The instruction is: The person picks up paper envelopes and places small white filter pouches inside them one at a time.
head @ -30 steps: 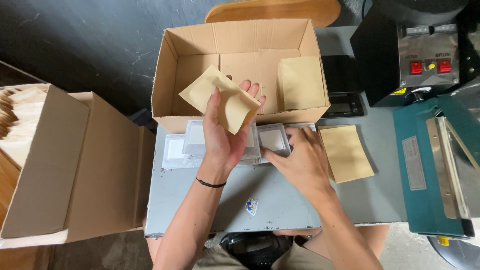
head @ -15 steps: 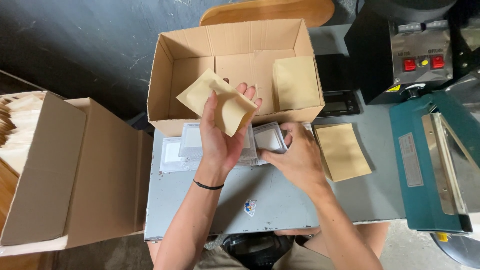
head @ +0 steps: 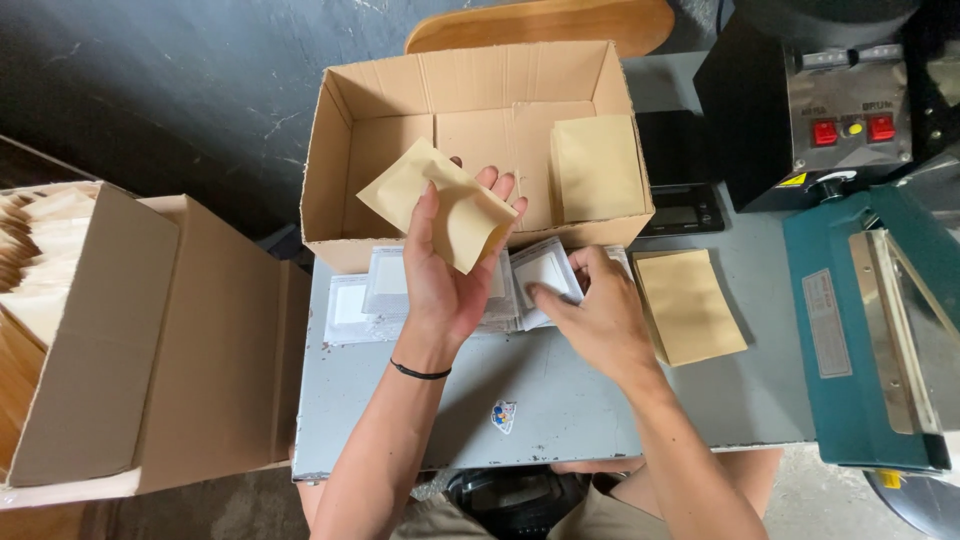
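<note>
Desk (head: 560,400) of grey metal under me, dark floor beyond its far edge. I see an open cardboard box (head: 370,90) on that far edge, a teal sealer (head: 850,330) at the right edge. My left hand (head: 445,275) grips a tan paper pouch (head: 440,200); my right hand (head: 590,310) pinches a white sachet (head: 540,270) mid-desk, bare metal near me

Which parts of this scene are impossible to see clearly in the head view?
- Clear packets: partly covered by the left hand and right hand.
- Kraft envelope: its contents are hidden.
- Blue heat sealer: cut off by the right edge.
- Side carton: its inside is cut off at the left edge.
</note>
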